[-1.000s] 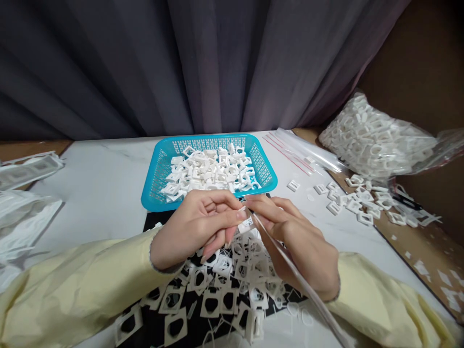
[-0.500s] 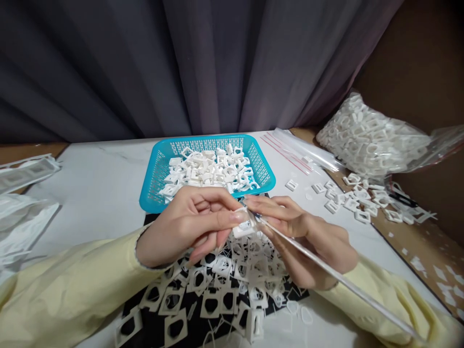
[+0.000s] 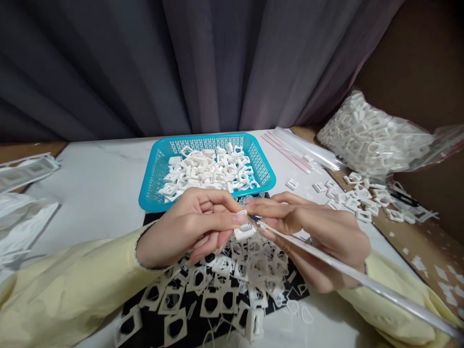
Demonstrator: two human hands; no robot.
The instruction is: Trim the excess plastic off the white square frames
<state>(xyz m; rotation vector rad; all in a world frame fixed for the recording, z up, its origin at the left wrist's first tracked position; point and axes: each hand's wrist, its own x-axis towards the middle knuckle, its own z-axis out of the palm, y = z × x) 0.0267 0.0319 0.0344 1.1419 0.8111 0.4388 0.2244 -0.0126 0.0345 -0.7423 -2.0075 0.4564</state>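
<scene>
My left hand (image 3: 194, 229) is closed, pinching a small white plastic piece (image 3: 244, 233) between thumb and fingers. My right hand (image 3: 319, 237) is closed round a long thin clear stick (image 3: 348, 274), whose tip meets the piece. The stick slants down to the lower right corner. Both hands hover above a heap of white square frames (image 3: 232, 285) lying on a black mat (image 3: 203, 328). Both sleeves are pale yellow.
A turquoise basket (image 3: 154, 179) of white pieces stands just beyond the hands. A clear bag of white pieces (image 3: 373, 137) lies at the right, with loose pieces (image 3: 358, 203) and empty zip bags (image 3: 300, 152) beside it. Plastic bags (image 3: 21, 217) lie at the left. A dark curtain hangs behind.
The right hand has turned and drawn to the right, swinging the stick's far end lower and further right. The left hand keeps its pinch on the piece, nearly still.
</scene>
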